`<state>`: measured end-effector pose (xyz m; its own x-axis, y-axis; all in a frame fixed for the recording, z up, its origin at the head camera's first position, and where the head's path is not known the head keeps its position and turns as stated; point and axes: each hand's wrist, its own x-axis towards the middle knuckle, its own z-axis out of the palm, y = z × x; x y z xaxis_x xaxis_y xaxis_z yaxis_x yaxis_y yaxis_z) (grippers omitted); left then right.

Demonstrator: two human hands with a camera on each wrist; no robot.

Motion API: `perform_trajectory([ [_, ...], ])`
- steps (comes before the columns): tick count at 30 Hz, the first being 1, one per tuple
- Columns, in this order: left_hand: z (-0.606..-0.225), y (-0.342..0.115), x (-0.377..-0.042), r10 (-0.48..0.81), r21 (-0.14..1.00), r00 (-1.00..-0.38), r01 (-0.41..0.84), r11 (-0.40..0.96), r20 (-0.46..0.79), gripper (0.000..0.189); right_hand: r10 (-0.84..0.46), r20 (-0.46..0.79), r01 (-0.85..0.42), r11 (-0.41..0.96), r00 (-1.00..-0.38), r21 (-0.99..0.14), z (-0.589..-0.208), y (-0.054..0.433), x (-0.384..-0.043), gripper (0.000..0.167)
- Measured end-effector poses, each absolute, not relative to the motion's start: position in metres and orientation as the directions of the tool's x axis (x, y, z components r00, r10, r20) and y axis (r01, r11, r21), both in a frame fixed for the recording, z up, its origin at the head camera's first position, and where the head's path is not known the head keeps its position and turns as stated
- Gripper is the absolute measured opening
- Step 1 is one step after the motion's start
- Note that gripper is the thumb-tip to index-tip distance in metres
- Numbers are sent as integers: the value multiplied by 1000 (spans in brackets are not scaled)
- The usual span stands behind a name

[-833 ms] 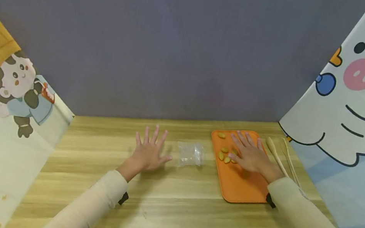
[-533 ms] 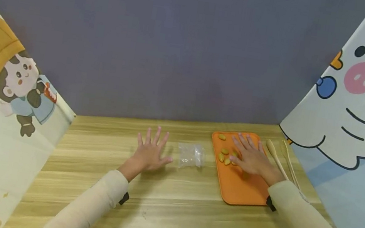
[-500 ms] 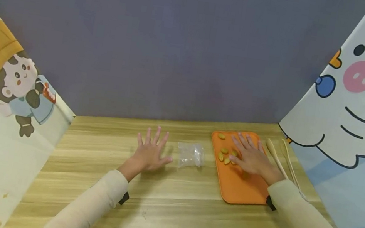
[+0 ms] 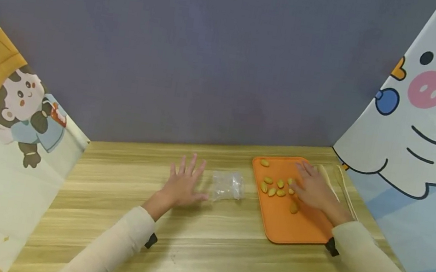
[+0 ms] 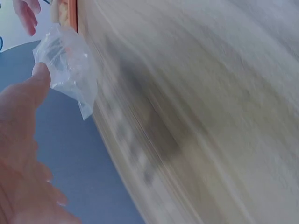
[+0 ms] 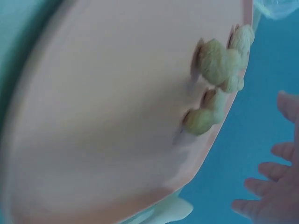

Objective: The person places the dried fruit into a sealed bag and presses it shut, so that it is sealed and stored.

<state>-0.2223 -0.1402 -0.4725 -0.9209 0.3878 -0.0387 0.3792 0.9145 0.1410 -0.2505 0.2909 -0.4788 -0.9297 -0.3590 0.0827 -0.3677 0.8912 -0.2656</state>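
My left hand (image 4: 181, 189) is held over the wooden table with its fingers spread, just left of a clear plastic bag (image 4: 228, 186). In the left wrist view its thumb points toward the bag (image 5: 70, 67); whether they touch is hard to tell. My right hand (image 4: 315, 189), fingers extended, hovers over the right side of an orange tray (image 4: 292, 230). Several small yellow-brown wrinkled pieces (image 4: 280, 192), like dried fruit, lie on the tray, and the fingertips partly cover some. The right wrist view shows the fingers (image 6: 271, 170) apart from the pieces (image 6: 212, 63).
Right of the tray lies a wooden spoon (image 4: 328, 177), partly behind my right hand, and a thin pale wooden utensil (image 4: 346, 189) beside it. A grey panel (image 4: 212, 61) stands along the table's far edge, with printed cartoon panels at both sides.
My right hand has shifted right across the tray, uncovering more of the wrinkled pieces and covering more of the spoon. The left hand has drifted slightly right toward the bag.
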Motion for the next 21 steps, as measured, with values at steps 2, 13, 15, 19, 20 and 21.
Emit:
perform_trajectory([
  [2,-473,-136,-222,415,164,-910,407,899,-17,109,-339,98,-353,891,-936,-285,-480,299,-248,74],
  [13,-481,-105,-230,531,215,-847,525,823,33,106,-124,106,-154,921,-987,-358,-489,343,-232,66],
  [15,-484,-98,-232,546,201,-837,541,816,36,107,-84,111,-117,936,-990,-332,-493,353,-229,64],
  [19,-489,-86,-237,581,175,-811,583,793,70,108,-13,90,-39,954,-996,-297,-498,368,-224,64],
  [20,-490,-83,-238,588,169,-805,592,788,76,109,9,66,-11,955,-998,-295,-499,371,-222,66],
  [21,-491,-80,-239,594,164,-800,598,784,79,109,32,36,20,955,-999,-295,-499,374,-221,68],
])
